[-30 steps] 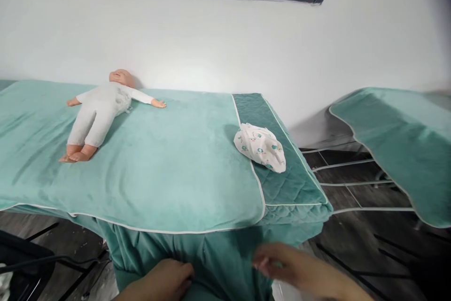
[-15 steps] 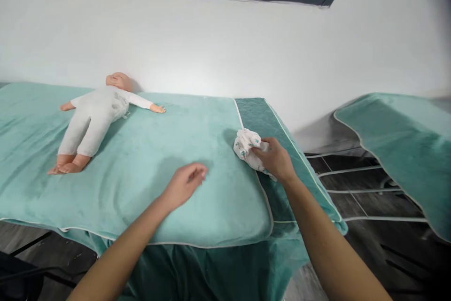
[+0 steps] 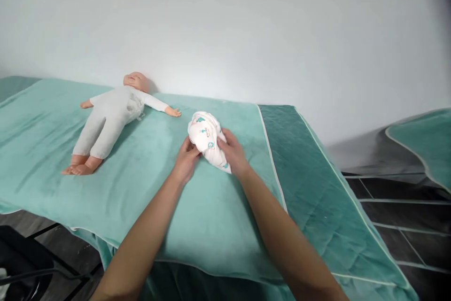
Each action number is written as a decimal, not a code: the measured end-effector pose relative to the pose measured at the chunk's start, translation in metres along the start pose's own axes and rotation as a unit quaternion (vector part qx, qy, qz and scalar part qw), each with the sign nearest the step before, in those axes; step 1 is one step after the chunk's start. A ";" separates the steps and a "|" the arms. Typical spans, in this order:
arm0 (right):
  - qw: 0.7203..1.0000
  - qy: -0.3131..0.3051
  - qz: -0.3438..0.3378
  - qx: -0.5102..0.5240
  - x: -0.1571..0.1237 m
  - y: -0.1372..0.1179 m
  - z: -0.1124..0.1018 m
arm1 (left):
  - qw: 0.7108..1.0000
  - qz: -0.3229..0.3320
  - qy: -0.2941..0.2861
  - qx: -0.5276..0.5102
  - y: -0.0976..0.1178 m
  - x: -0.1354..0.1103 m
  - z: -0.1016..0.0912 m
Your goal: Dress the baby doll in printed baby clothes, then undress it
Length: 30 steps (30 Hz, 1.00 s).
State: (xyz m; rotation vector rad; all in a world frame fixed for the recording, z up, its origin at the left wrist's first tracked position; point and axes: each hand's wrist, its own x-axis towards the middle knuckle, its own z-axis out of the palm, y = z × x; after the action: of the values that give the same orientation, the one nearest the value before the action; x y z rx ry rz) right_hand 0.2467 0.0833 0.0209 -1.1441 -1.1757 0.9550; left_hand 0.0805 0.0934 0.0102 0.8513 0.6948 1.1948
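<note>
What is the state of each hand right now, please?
Left hand: closed, holding the lower left edge of the printed white cloth.
Right hand: closed, holding the same cloth by its right side.

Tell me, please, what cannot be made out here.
In the head view:
Printed white cloth: underside hidden by its folds; lettering too small.
Left hand: some fingertips hidden by the cloth.
Doll: back hidden by its body.
Green cover at right: cut off by picture edge.
</note>
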 end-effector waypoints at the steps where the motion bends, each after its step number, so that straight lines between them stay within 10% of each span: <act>1: 1.000 -0.008 0.012 0.008 -0.002 0.006 0.004 | 1.000 0.012 0.011 0.000 0.001 0.000 0.000; 17: 0.997 -0.047 -0.035 0.047 -0.016 0.008 -0.012 | 0.998 0.027 -0.040 0.051 0.001 0.004 -0.009; 24: 0.988 0.079 -0.076 -0.104 -0.020 -0.010 -0.019 | 0.973 0.146 0.089 0.153 -0.002 -0.001 -0.008; 30: 0.904 0.266 -0.257 -0.214 -0.021 -0.017 -0.039 | 0.902 0.317 0.179 0.232 -0.006 -0.008 -0.007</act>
State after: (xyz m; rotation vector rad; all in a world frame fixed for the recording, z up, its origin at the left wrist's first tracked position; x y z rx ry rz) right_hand 0.2819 0.0538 0.0330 -1.2360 -1.1628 -0.0402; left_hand 0.0759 0.0865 0.0020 1.3382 1.0748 1.8398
